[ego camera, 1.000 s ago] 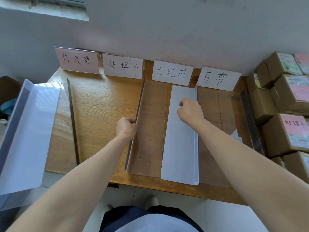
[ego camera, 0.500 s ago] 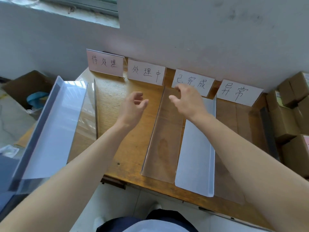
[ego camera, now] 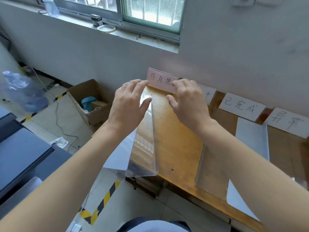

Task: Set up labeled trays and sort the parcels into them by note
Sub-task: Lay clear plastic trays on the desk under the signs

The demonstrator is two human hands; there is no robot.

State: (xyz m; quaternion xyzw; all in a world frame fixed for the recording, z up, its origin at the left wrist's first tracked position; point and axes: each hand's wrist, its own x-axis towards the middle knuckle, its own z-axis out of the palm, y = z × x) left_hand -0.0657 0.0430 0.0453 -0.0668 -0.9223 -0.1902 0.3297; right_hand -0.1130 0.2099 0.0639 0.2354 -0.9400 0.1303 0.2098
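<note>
Pink label (ego camera: pixel 161 80) is drawing my hands off the middle tray (ego camera: pixel 212 173); setup is continuing. My left hand (ego camera: pixel 128 106) is reaching flat-fingered; whether my right hand (ego camera: pixel 187 102) is gripping, I cannot tell.

The pink label (ego camera: pixel 161 80) marked 待处理 is flanked by both hands at the far left corner of the wooden table (ego camera: pixel 177 141). Its left end is touched by the straight fingertips of the left hand (ego camera: pixel 128 104). Its right end is met by the bent fingers of the right hand (ego camera: pixel 187 102), though a grip cannot be confirmed. 1 clear tray (ego camera: pixel 145 143) is seen below the left hand, along the table's left edge.
</note>
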